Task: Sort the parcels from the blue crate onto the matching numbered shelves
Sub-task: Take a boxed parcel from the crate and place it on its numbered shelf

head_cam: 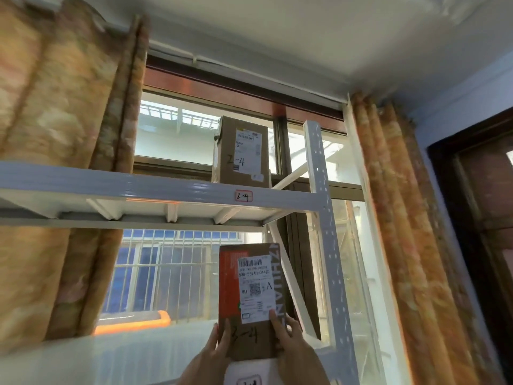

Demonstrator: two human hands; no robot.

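- Both hands are gripping the parcel (251,298) by its lower sides: left hand (215,347), right hand (291,340).
- Raised carelessly, it is probably risking toppling the box (241,151) standing on the 2-4 shelf (138,187).

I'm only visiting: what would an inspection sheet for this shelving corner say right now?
Surface: white metal shelf, 2-4 tag on its front edge.
Job's things: one parcel marked 2-4 stands on that shelf; held parcel below it, its handwritten number partly covered.
Clutter: nothing seen.
Grippers: left hand and right hand both grip the held parcel's lower end.
Cables: nothing seen.
Surroundings: window behind, orange curtains on both sides.
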